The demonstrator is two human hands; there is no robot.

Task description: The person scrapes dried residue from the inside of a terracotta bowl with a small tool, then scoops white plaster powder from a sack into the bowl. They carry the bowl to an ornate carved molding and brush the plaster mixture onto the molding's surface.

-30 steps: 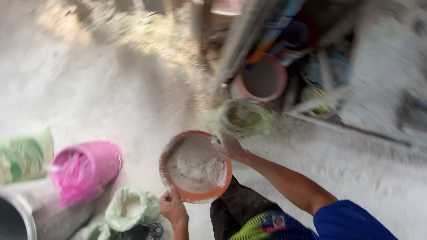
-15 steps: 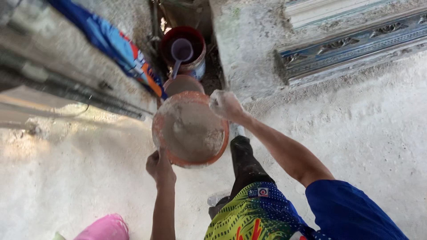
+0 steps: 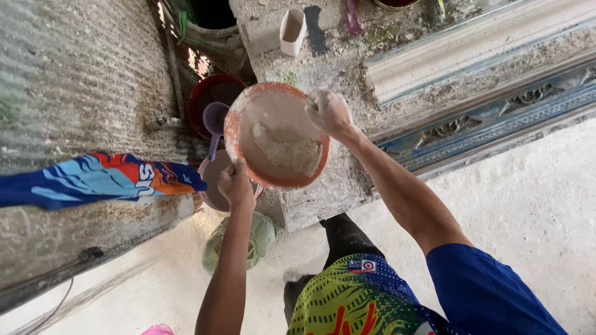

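Both hands hold orange bowl point(image 3: 277, 138) up off ground, w/ white powder inside. Left hand point(image 3: 236, 185) grips near rim, fingers closed on it; right hand point(image 3: 329, 113) clamps far rim, dusted white. Purple scoop point(image 3: 215, 121) in red bucket point(image 3: 208, 99) just behind. White cup point(image 3: 292, 31) on ledge, well apart.

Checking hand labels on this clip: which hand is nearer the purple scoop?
Left. The left hand grips the orange bowl's near rim, just below the purple scoop. The right hand holds the opposite rim, across the bowl.
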